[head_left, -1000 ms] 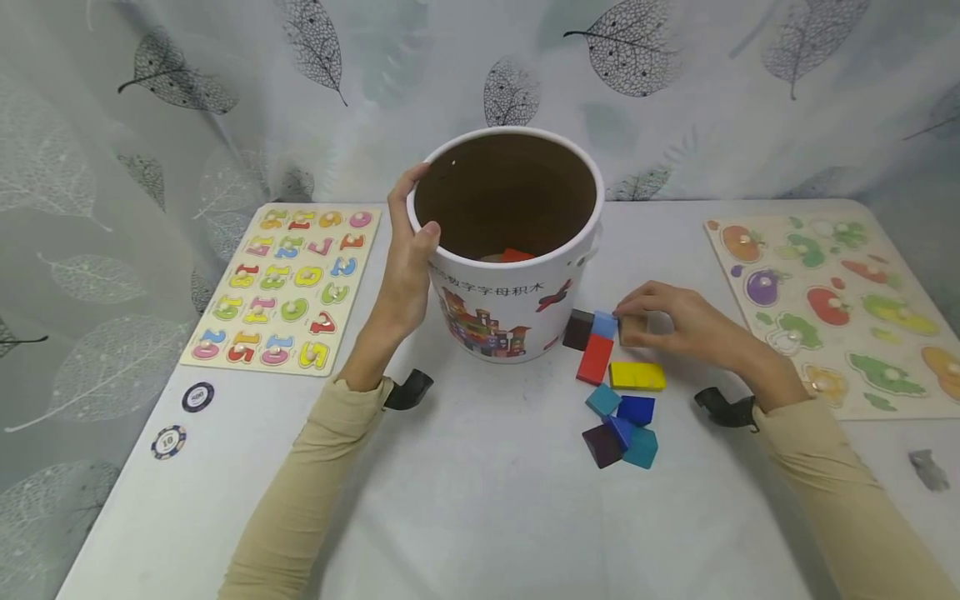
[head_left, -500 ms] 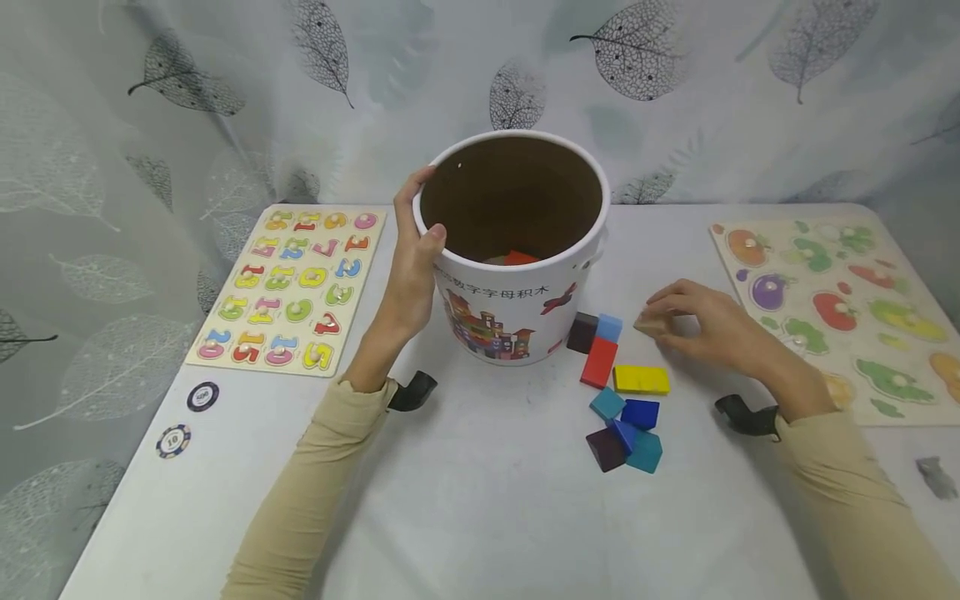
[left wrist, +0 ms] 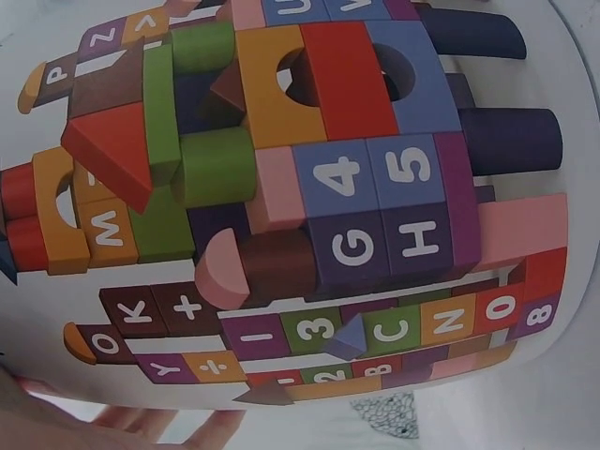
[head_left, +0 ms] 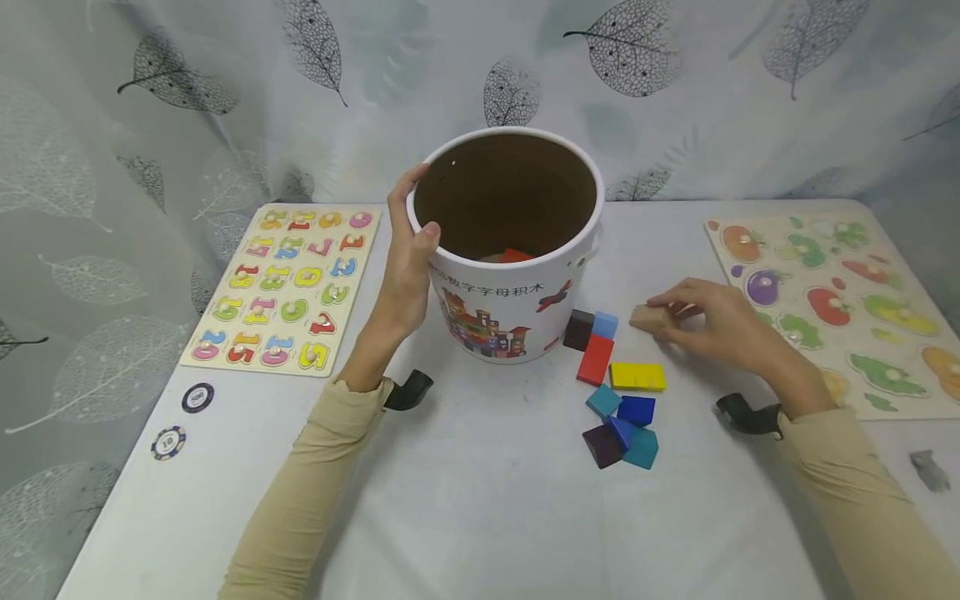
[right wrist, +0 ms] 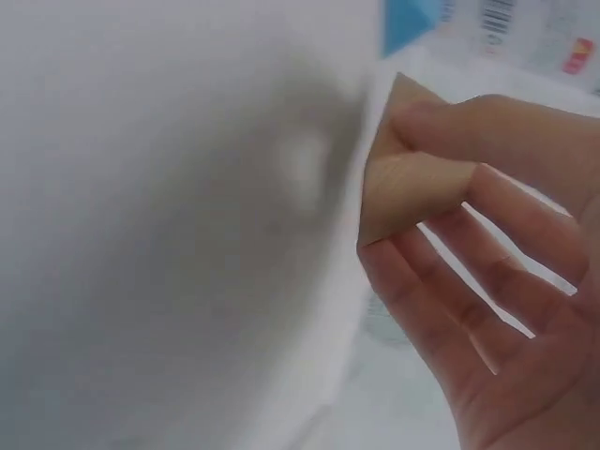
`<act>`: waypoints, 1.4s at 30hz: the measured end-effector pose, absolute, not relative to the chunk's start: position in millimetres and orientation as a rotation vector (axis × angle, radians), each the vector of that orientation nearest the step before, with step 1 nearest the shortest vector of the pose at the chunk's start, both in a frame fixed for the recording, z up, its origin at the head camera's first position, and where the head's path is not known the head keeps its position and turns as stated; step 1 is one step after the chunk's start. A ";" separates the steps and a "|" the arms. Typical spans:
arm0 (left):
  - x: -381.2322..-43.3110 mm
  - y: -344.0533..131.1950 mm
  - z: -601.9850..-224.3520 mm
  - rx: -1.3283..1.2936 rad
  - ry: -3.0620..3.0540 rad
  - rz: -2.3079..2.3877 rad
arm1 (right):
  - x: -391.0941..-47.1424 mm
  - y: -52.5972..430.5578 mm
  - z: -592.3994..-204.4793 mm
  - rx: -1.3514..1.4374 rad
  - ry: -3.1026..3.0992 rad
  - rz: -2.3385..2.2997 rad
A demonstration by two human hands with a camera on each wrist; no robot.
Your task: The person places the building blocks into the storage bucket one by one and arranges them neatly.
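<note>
My left hand (head_left: pixel 408 275) grips the near-left rim of a tall white bucket (head_left: pixel 536 287), thumb over the rim and fingers along the outside. Printed pictures of lettered building blocks cover the bucket's side in the left wrist view. A few blocks, one of them red (head_left: pixel 516 255), show at the bottom inside. To the right of the bucket, my right hand (head_left: pixel 712 325) pinches a plain wood-coloured block (right wrist: pixel 412 192) between thumb and fingers, close over the white table. The block is tilted, and a curved face shows in the right wrist view.
Beside the bucket lie loose blocks: black (head_left: pixel 578 330), light blue (head_left: pixel 604 325), red (head_left: pixel 596 359), yellow (head_left: pixel 637 377) and a teal and dark blue cluster (head_left: pixel 621 433). A number puzzle board (head_left: pixel 281 292) lies left, a vegetable puzzle board (head_left: pixel 832 308) right. Two round chips (head_left: pixel 198 397) lie front left.
My right hand has moved right with the wood-coloured block, away from the light blue block, and the block has turned. My left hand stays on the bucket rim.
</note>
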State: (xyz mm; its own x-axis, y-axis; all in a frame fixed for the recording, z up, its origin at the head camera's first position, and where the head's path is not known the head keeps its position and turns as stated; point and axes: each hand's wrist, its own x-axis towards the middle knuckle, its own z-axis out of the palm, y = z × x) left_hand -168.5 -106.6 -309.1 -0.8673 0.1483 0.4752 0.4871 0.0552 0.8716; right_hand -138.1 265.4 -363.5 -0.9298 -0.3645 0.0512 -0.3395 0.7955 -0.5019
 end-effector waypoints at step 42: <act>-168.3 -105.7 -308.9 -0.632 -2.081 -1.879 | -167.7 152.1 -213.9 -1.443 2.889 -1.169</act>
State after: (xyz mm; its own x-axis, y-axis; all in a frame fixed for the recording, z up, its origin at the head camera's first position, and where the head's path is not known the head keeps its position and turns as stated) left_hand -168.3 -105.7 -308.9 -0.8696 0.1398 0.4735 0.4853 0.0652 0.8719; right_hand -167.7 152.1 -213.9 -0.6118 -0.5938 0.5225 -0.7901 0.4275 -0.4394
